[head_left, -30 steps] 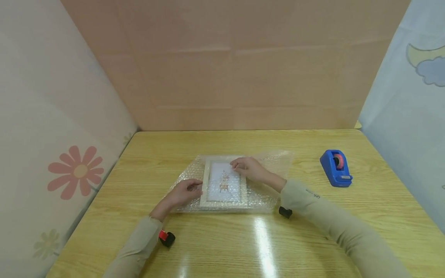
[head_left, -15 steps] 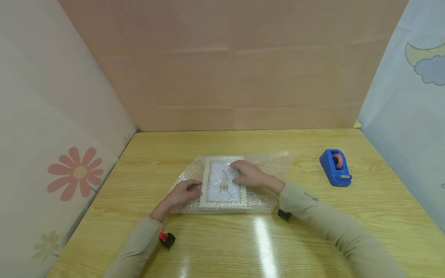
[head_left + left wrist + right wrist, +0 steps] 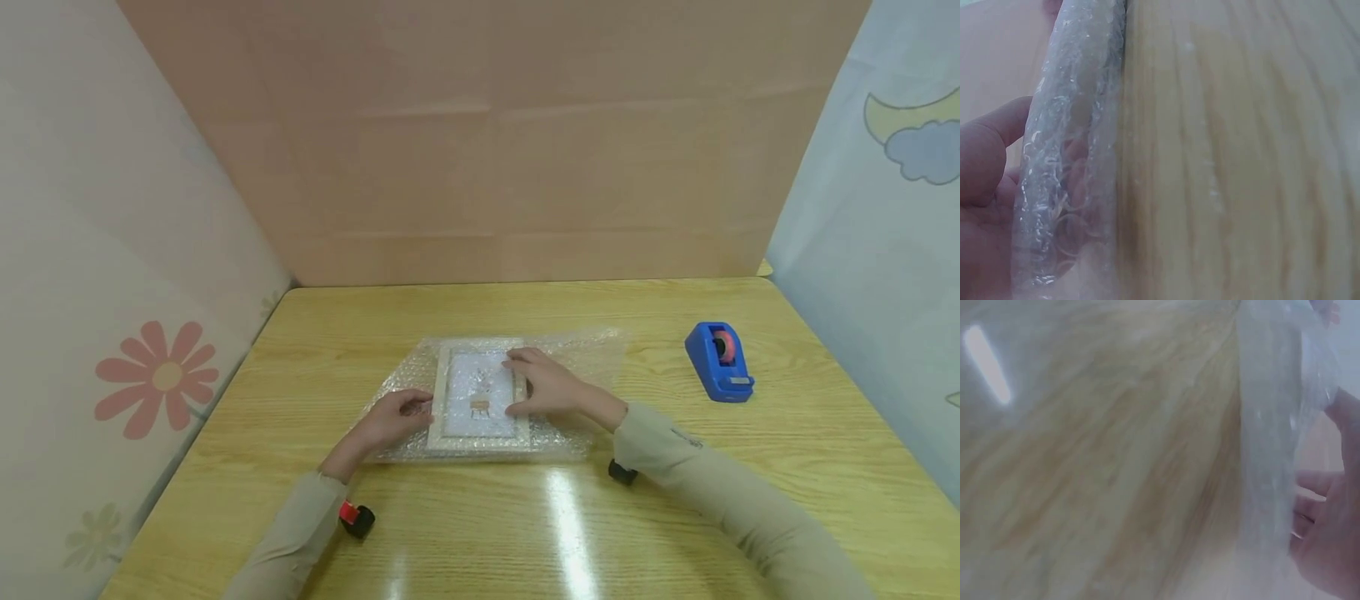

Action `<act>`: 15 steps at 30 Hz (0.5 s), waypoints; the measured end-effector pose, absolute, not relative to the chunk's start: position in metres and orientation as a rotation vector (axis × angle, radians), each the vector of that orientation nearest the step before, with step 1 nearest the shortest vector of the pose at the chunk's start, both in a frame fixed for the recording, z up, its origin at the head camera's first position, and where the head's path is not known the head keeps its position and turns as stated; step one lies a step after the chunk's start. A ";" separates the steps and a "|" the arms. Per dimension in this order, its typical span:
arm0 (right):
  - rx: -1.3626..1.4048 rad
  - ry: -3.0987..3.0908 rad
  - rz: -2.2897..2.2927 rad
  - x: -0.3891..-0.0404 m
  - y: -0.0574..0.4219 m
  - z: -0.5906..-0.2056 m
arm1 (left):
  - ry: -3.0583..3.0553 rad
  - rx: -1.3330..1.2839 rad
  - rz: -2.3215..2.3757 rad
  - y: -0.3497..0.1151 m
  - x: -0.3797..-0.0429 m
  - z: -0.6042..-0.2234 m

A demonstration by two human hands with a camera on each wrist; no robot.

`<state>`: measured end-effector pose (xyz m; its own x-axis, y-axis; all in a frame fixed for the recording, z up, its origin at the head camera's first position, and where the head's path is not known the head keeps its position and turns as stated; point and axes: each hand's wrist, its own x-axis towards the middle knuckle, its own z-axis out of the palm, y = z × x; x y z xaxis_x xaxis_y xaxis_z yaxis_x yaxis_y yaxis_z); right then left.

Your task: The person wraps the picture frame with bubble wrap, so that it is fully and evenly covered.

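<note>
A picture frame (image 3: 437, 417) with a pale border lies flat under clear bubble wrap (image 3: 581, 354) in the head view, its small drawing showing through. My left hand (image 3: 392, 418) holds the frame's left edge, thumb and fingers bent about the wrap. In the left wrist view that hand (image 3: 988, 181) has its thumb against the bubble wrap (image 3: 1054, 206), and part of the fingers shows through the plastic. Over the frame's right border, my right hand (image 3: 553, 387) rests with thumb and fingers spread apart. The right wrist view has this hand (image 3: 1332, 519) beside the wrap's edge (image 3: 1269, 456).
A blue tape dispenser (image 3: 718, 362) with a pink roll stands at the right of the wooden table (image 3: 480, 533). Loose bubble wrap extends past the frame on both sides. A tan sheet (image 3: 480, 167) rises behind the table, with patterned cloth walls left and right.
My right hand has come down and slightly right along the frame, and its thumb and fingers have spread apart. The left hand keeps its place at the left edge.
</note>
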<state>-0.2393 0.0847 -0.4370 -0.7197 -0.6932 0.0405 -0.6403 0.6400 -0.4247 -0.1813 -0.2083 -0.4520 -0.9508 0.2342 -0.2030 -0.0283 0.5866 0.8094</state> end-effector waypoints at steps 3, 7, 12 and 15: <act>-1.111 2.714 -0.617 -0.237 0.089 -0.436 | 2.538 0.163 1.292 -0.208 -0.181 -0.451; -1.135 2.700 -0.624 -0.236 0.092 -0.437 | 2.545 0.172 1.285 -0.208 -0.182 -0.451; -1.165 2.688 -0.667 -0.235 0.094 -0.438 | 2.529 0.240 1.275 -0.209 -0.181 -0.449; -1.158 2.677 -0.685 -0.235 0.094 -0.438 | 2.528 0.339 1.242 -0.213 -0.181 -0.447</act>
